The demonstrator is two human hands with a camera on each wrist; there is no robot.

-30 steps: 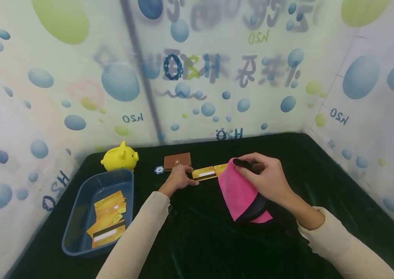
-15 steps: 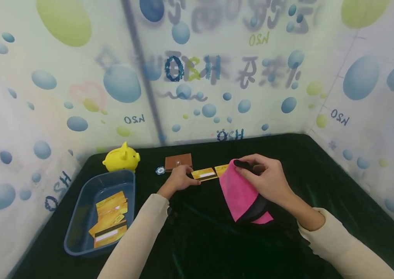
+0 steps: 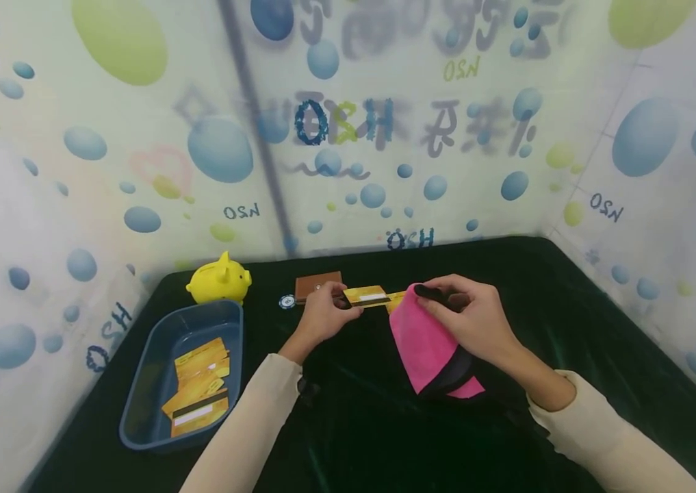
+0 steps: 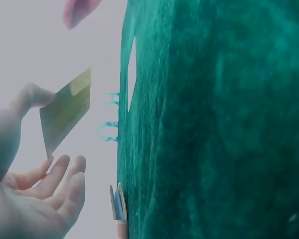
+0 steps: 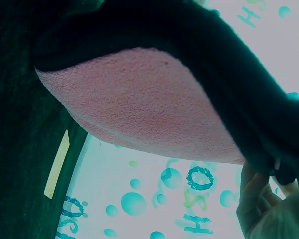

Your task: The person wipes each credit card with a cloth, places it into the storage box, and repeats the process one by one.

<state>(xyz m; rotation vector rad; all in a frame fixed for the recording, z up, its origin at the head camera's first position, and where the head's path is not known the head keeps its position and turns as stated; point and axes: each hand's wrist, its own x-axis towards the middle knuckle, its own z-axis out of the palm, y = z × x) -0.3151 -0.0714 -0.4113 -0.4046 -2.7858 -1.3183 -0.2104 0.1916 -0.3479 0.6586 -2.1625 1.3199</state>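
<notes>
Between thumb and a fingertip, my left hand (image 3: 324, 315) holds a yellow card (image 3: 366, 296) by its edges, raised off the cloth; in the left wrist view the card (image 4: 67, 109) stands tilted in the hand (image 4: 40, 189). A second yellow card (image 3: 395, 301) lies just right of it, partly hidden by the pink cloth. My right hand (image 3: 477, 316) pinches the black-edged pink cloth (image 3: 418, 335), which hangs down; in the right wrist view the cloth (image 5: 139, 104) spreads left of the hand (image 5: 264, 204).
A brown wallet (image 3: 313, 282) and a round chip (image 3: 287, 301) lie behind and left of my left hand. At left stand a yellow piggy bank (image 3: 218, 281) and a blue tray (image 3: 132, 411) with several yellow cards (image 3: 200, 411).
My left hand has lifted the left card off the dark cloth, up and slightly to the right. The right hand still pinches the pink cloth, nearly unmoved.
</notes>
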